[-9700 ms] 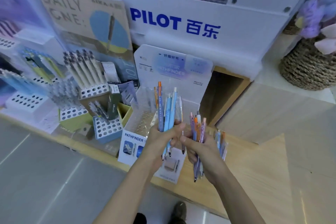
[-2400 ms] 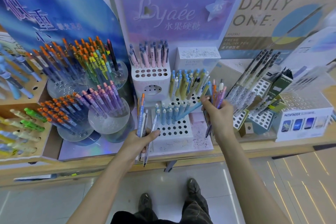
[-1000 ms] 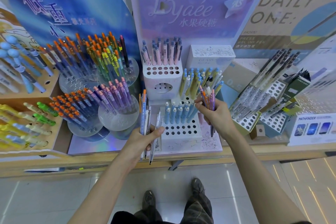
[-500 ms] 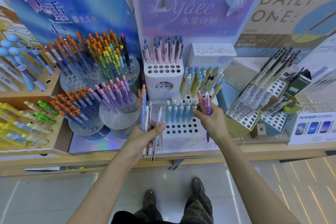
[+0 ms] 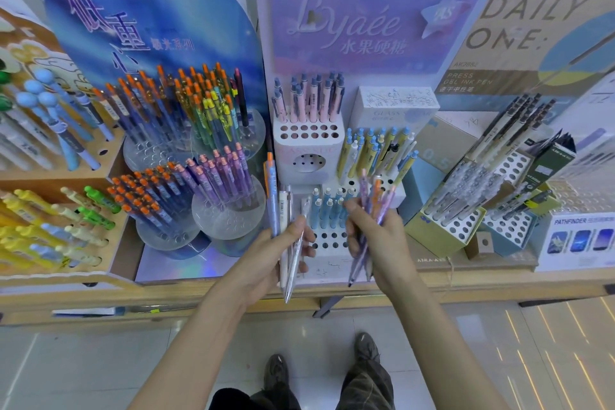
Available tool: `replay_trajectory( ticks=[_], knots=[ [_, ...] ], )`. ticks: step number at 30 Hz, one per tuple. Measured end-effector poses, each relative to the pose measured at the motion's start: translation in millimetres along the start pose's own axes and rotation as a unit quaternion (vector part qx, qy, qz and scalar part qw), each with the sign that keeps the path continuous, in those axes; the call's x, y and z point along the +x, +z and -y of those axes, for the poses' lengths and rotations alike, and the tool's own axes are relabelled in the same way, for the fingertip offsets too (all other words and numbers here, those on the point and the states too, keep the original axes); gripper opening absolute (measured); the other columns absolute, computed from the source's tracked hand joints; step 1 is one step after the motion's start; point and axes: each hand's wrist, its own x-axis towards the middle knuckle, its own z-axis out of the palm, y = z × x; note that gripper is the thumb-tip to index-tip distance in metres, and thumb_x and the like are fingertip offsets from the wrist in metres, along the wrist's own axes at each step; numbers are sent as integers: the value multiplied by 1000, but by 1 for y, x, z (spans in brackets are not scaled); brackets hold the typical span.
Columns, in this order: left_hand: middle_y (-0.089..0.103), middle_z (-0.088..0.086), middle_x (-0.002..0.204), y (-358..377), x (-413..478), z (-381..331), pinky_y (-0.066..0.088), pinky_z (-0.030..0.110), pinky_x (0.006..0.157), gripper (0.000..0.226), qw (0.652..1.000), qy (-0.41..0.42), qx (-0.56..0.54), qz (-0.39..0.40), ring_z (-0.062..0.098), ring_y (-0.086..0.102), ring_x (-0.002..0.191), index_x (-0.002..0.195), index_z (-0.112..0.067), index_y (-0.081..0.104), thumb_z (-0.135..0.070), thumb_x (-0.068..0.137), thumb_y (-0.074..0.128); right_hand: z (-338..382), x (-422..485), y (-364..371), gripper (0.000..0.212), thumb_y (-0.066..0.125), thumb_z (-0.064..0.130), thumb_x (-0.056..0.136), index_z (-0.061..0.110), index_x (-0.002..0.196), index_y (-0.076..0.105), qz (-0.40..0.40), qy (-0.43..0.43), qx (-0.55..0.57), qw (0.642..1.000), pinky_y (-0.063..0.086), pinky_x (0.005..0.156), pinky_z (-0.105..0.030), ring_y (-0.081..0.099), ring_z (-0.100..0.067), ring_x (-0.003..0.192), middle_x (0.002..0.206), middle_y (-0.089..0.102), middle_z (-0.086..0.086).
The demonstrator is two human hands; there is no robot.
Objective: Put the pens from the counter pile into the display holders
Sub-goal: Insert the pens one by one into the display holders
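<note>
Your left hand grips a bunch of pens, tips down and caps up, just left of the white tiered holder. Your right hand is curled round a second bunch of pink, orange and lilac ones, fanned over the holder's front tier, where blue pens stand in the back holes. Your hands are apart, both above the counter edge.

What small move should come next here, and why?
Probably the right hand should slot one pen from its bunch into the white holder: it hovers over the front rows, where holes are empty, while the left hand just grips its own pens.
</note>
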Motion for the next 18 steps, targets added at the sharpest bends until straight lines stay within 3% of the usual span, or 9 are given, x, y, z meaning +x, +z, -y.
replay_trajectory(
  ticks=[3,7,10,18],
  knots=[
    [69,6,77,-2,-5,-3,56,31,61,28,999,-9,-11,31,24,70,72,84,-10,65,-35,89,55,7,-4,20,15,58,17,94,9,81,60,42,-7,-1,999,41,43,-24,43,-15,40,53,52,-1],
    [60,2,64,-10,-13,-4,48,24,53,34,999,9,30,31,14,54,53,97,-12,66,-41,88,53,9,-4,27,10,59,17,94,7,92,61,72,17,14,997,43,48,-24,44,-15,45,53,48,2],
    [46,-1,58,-15,-17,-6,39,21,49,38,998,32,36,33,11,39,47,95,-10,64,-45,80,60,4,-5,32,7,63,14,90,8,93,62,106,60,3,993,34,43,-21,35,-11,42,51,39,4],
    [50,-1,56,-34,-28,-13,31,16,38,40,999,28,11,28,7,35,39,81,-8,56,-34,60,78,-3,-6,56,7,68,10,85,14,85,62,159,90,76,980,27,38,-18,29,-9,39,50,34,4]
  ],
)
